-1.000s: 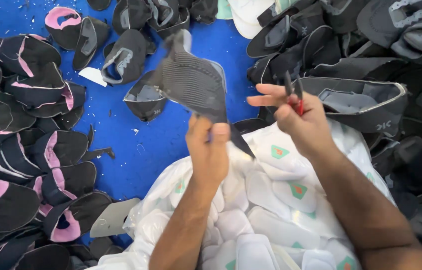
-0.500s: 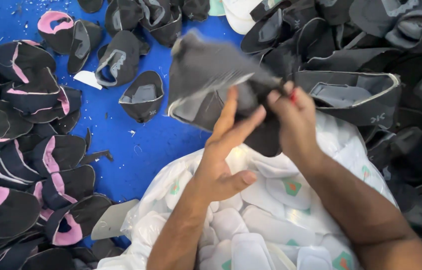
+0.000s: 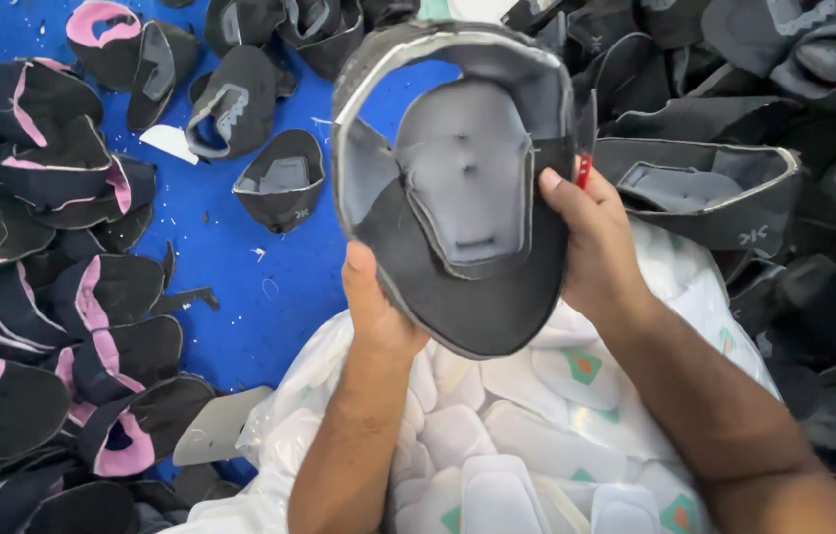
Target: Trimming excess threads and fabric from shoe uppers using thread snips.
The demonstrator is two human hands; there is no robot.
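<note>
Since a moment ago we have turned the black shoe upper over, so its grey lining now faces us for checking. Our left hand grips its lower edge; our right hand pinches its side, red snips tucked behind the fingers. One upper held; many more lie around, too many to count.

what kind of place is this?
Likely a footwear workshop. Both hands, left hand and right hand, hold a black shoe upper; piles of black-and-pink uppers cover the blue floor, and a clear bag of white pads lies beneath.
</note>
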